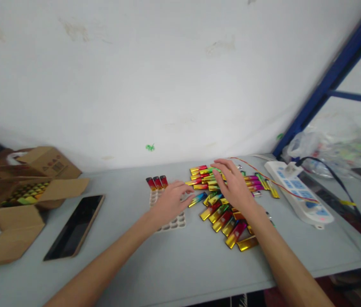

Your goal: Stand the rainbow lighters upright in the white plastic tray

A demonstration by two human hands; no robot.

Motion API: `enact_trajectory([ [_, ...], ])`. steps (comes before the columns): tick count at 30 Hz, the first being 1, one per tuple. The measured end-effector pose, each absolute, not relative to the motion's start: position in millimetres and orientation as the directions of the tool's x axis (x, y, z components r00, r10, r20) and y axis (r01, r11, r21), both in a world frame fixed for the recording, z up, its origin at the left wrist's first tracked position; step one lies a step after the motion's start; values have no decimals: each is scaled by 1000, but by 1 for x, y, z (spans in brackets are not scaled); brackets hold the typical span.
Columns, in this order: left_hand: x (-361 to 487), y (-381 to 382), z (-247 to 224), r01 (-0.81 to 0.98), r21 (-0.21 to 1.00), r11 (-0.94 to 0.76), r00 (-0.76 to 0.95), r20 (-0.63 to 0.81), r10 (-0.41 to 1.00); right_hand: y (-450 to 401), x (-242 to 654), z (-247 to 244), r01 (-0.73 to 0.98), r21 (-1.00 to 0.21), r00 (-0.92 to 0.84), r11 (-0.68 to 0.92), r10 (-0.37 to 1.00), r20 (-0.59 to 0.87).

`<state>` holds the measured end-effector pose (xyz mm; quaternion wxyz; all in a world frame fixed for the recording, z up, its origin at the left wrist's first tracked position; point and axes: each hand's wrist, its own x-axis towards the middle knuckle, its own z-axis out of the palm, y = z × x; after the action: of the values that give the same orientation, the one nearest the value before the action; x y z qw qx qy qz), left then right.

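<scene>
Over the right part of a white tray with round holes (pixel 177 221), my left hand (pixel 171 199) is open, thumb and fingers curved apart. Its fingertips are beside a blue-and-gold lighter (pixel 198 199) on the table; whether they touch it I cannot tell. Three red-and-gold lighters with black tops (pixel 157 182) stand in a row at the tray's back left. My right hand (pixel 231 183) hovers low over a pile of shiny lighters (pixel 223 219) in gold, red, green and purple. Its fingers are spread, with nothing visibly gripped, and it hides part of the pile.
A phone (pixel 74 228) lies left of the tray. Further left, an open cardboard box (pixel 63 187) holds several yellow-and-dark items. At right are a white power strip (pixel 298 194) with a black plug cable, a thin red wire, plastic bags (pixel 308 147) and a blue metal frame (pixel 327 85).
</scene>
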<state>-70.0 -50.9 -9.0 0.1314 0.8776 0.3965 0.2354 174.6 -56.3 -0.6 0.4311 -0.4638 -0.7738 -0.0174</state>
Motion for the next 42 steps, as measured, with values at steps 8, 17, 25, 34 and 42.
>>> enact_trajectory([
  [8, -44, -40, -20, 649, 360, -670, 644, 208, 736, -54, 178, -3, 735, -388, -178, 556, 711, 681],
  [17, -49, -19, -12, 733, 301, -610, 565, 229, 793, -51, 184, -3, 748, -410, -132, 523, 722, 679],
  [25, -50, -9, -19, 750, 241, -616, 595, 162, 788, -49, 181, -11, 743, -413, -163, 526, 741, 651],
  [34, -47, 0, -13, 788, 176, -590, 577, 124, 807, -50, 180, -9, 745, -411, -184, 525, 754, 630],
  [42, -68, -29, 6, 814, 195, -548, 499, 248, 830, -57, 173, -5, 745, -392, -216, 540, 751, 624],
])
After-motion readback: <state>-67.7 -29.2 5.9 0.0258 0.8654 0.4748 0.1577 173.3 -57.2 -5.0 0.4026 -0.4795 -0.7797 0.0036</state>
